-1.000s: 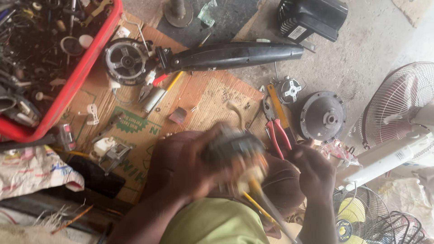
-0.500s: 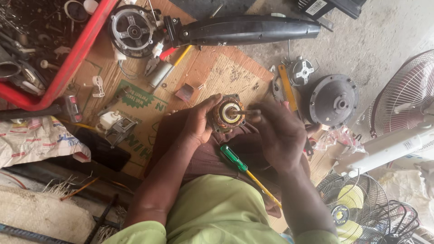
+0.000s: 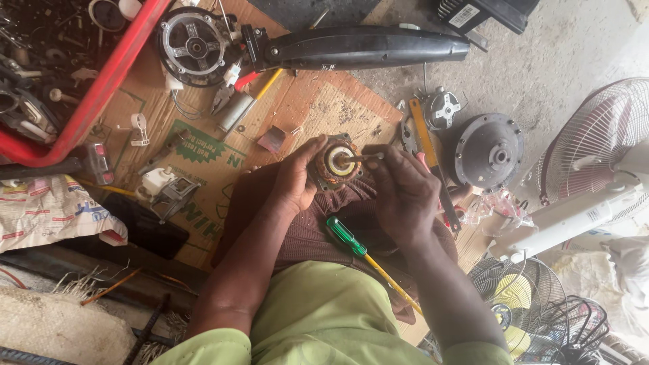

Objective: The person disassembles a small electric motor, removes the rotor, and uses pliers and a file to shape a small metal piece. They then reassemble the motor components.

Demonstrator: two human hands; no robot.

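A small fan motor stator [image 3: 336,163] with copper-coloured windings and a pale round centre rests on my knee. My left hand [image 3: 298,175] grips its left side. My right hand [image 3: 401,190] pinches a thin dark metal tool [image 3: 360,159] whose tip points into the stator's centre hole. A screwdriver with a green handle and yellow shaft [image 3: 346,237] lies across my lap between my forearms.
A red crate [image 3: 101,88] of metal parts stands at top left. On the cardboard [image 3: 318,108] lie a motor housing [image 3: 193,46], a long black fan neck [image 3: 365,47], pliers, and a round grey motor cover [image 3: 488,150]. Fan grilles [image 3: 581,142] stand at right.
One second ago both hands held the blurred stator low near my lap. It is now raised and steady, and my right hand has brought the thin tool to its centre.
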